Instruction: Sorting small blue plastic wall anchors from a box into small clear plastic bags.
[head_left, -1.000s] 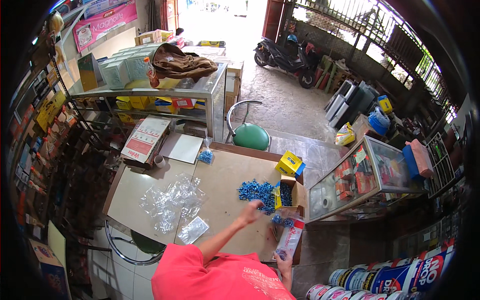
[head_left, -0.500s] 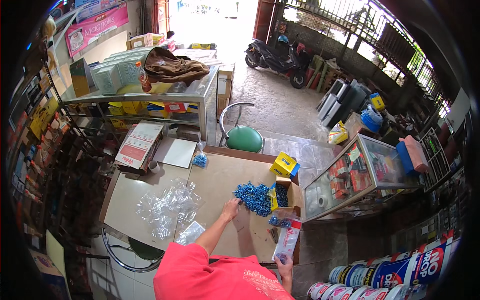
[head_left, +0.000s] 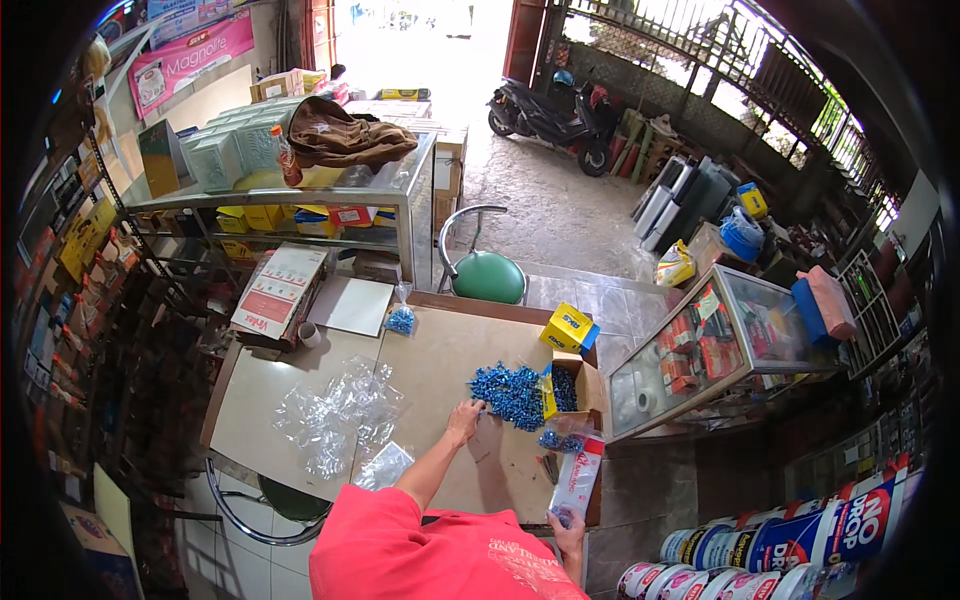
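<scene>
On the left of the table I saw a heap of empty clear plastic bags, with one small filled bag standing well apart near the far edge. My left hand lay on the tabletop with fingers loose, grasping nothing, just touching the near edge of the pile of small blue parts. Beyond it an open box held more blue parts. My right hand gripped the lower end of a white and red packet. I judged the bagging barely begun: most bags empty, the pile large.
</scene>
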